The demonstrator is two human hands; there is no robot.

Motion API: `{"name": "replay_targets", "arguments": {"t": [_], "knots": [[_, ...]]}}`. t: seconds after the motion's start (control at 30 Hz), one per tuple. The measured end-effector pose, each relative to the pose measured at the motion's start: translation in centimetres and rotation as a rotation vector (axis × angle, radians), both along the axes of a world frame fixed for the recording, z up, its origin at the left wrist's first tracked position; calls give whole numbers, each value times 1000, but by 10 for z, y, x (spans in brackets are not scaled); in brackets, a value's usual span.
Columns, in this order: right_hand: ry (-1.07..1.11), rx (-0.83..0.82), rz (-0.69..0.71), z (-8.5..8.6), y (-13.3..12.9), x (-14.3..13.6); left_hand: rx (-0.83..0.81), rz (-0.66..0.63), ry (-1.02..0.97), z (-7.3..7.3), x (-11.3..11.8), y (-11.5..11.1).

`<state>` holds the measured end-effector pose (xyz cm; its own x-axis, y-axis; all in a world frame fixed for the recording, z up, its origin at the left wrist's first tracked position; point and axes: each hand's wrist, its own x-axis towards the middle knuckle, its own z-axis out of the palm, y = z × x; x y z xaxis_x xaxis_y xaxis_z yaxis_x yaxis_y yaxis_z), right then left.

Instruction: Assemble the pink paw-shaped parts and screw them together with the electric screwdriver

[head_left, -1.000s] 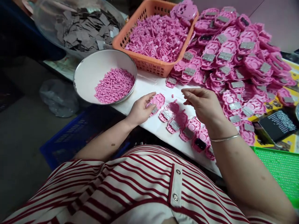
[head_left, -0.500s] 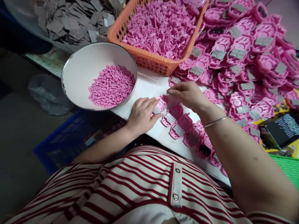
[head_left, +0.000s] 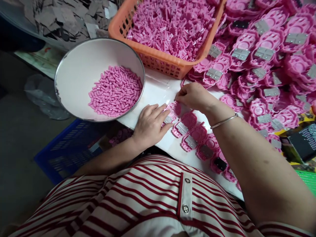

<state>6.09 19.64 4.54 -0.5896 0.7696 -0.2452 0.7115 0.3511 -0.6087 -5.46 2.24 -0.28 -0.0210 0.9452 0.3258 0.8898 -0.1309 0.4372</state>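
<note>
My left hand point(head_left: 149, 125) lies flat on the white table point(head_left: 158, 90), its fingertips pressing the leftmost pink plastic shell point(head_left: 172, 111) of a row of shells point(head_left: 195, 138) along the table's front edge. Each shell carries a small grey metal plate. My right hand point(head_left: 195, 95), with a thin bangle on the wrist, hovers just behind that same shell, fingers pinched together at its top edge. Whether a small part sits between those fingers cannot be seen.
A round metal bowl point(head_left: 74, 70) of small pink pellets point(head_left: 115, 92) stands at the left. Behind it are an orange basket point(head_left: 153, 59) of pink clips and a heap of grey squares point(head_left: 66, 16). A big pile of pink shells point(head_left: 266, 56) fills the right. A blue crate point(head_left: 66, 151) sits below.
My right hand moved left and down to the leftmost shell and pinched its fingers there. My left hand flattened onto that shell. The view shifted closer and left.
</note>
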Motion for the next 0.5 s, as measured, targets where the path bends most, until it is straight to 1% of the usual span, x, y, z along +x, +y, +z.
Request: {"name": "replay_targets", "arguments": {"t": [0.1, 0.23, 0.4, 0.5], "knots": [[10, -48, -25, 0, -2, 4, -29, 2, -16, 0, 0, 0], [103, -77, 9, 1, -4, 18, -50, 13, -18, 2, 0, -2], [74, -39, 72, -4, -5, 26, -74, 42, -10, 5, -3, -8], [23, 58, 146, -8, -7, 24, -73, 32, 7, 6, -5, -11]]}}
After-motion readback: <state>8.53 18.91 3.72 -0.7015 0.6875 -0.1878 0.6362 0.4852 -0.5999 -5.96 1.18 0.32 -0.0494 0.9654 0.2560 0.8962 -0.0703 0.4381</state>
